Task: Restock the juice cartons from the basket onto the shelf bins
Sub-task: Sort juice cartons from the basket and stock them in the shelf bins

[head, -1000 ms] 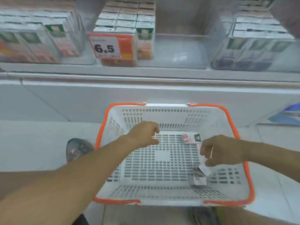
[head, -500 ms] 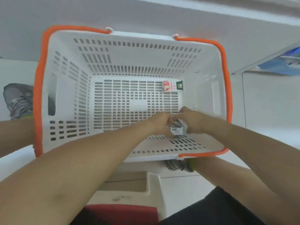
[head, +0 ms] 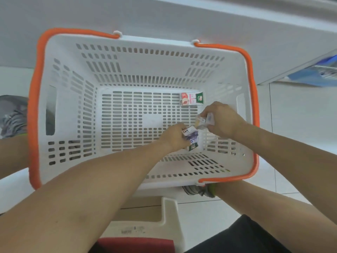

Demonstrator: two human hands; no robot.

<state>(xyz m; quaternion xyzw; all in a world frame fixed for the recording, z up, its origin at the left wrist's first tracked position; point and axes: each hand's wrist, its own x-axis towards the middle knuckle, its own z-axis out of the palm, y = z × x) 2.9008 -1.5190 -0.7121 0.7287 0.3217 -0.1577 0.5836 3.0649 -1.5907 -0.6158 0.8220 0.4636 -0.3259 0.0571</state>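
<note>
A white slotted basket [head: 73,99] with orange handles stands on the floor below me. My left hand [head: 175,136] grips a small purple juice carton [head: 191,138] near the basket's front right. My right hand [head: 221,118] holds another small carton [head: 205,121], pale and blurred, just above it. A third carton [head: 191,98], pink and white with a green end, lies flat on the basket floor towards the back right. The shelf bins are out of view.
The white shelf base [head: 164,13] runs across the top. A blue object [head: 317,73] lies on the floor at the right. A white and red stool [head: 145,229] is under me, and shoes show at the left [head: 12,115] and below the basket [head: 197,190].
My view dropped from the shelf to the basket. Both hands met at one spot in the front right corner, then drew apart, each now holding a carton.
</note>
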